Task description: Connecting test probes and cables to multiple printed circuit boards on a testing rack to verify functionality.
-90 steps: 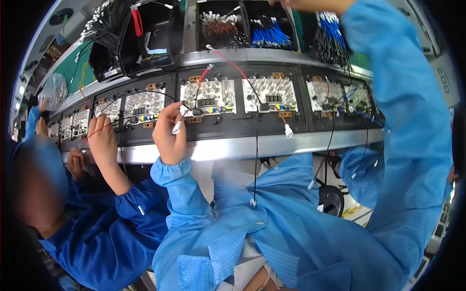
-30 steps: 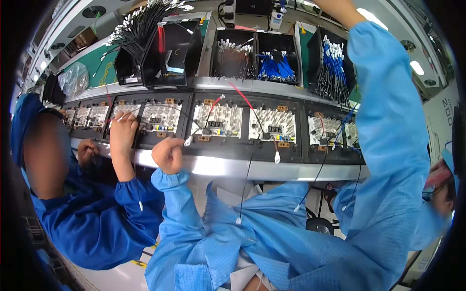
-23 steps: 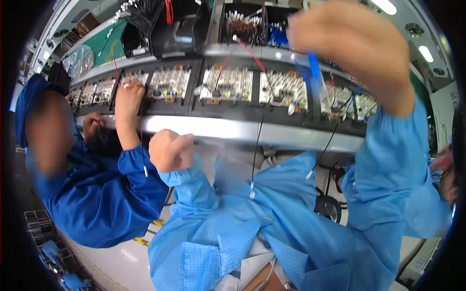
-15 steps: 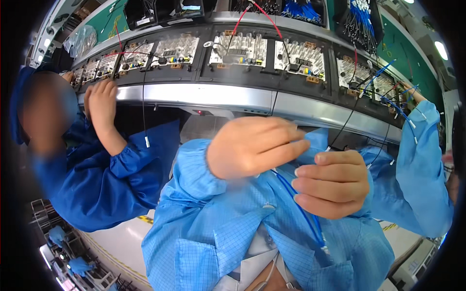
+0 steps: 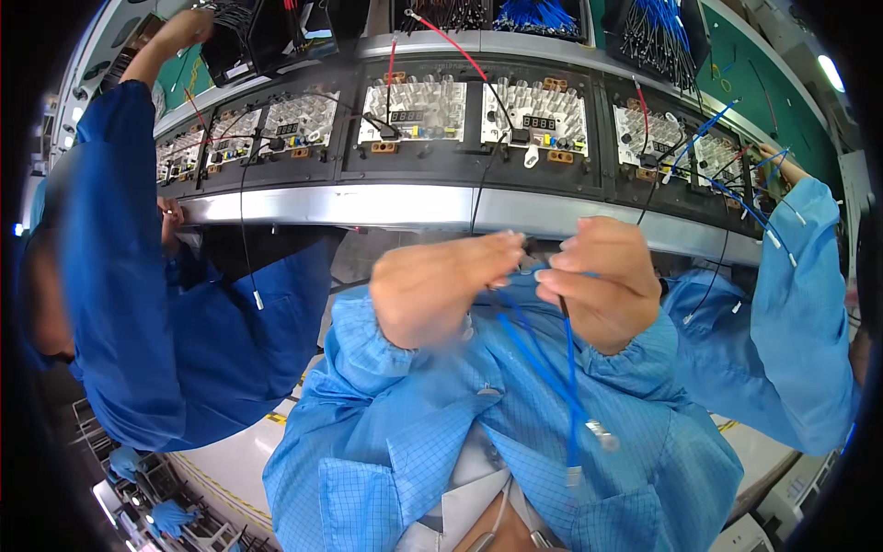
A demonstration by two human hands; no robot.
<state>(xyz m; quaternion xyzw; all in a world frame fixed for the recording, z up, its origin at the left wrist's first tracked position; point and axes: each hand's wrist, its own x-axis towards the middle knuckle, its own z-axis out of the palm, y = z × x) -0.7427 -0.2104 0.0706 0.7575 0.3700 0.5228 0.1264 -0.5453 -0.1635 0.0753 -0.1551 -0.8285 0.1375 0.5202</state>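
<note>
Before my chest, just short of the metal rail, my left hand (image 5: 423, 290) and my right hand (image 5: 607, 281) come close together, both closed in a pinch. Blue wires (image 5: 572, 405) hang from between them over my smock, with a pale connector and a metal terminal at their lower ends. A small dark piece (image 5: 531, 247) shows between the fingertips; its kind is too blurred to tell. The right fingers grip the blue wires near their dark upper part. The left fingertips meet that same spot, and blue wire also passes beneath them.
Beyond the metal rail (image 5: 340, 206), circuit boards (image 5: 536, 120) with small displays sit in black trays, trailing black and red wires. Bins of blue wires (image 5: 538, 17) stand behind. One co-worker's blue sleeve (image 5: 120, 267) reaches up at left; another's light-blue sleeve (image 5: 800, 304) is at right.
Both hands have moved up and closer, their fingertips now nearly meeting. The blue wires hang more in view below them. At left, the co-worker's arm has lifted towards the black bins.
</note>
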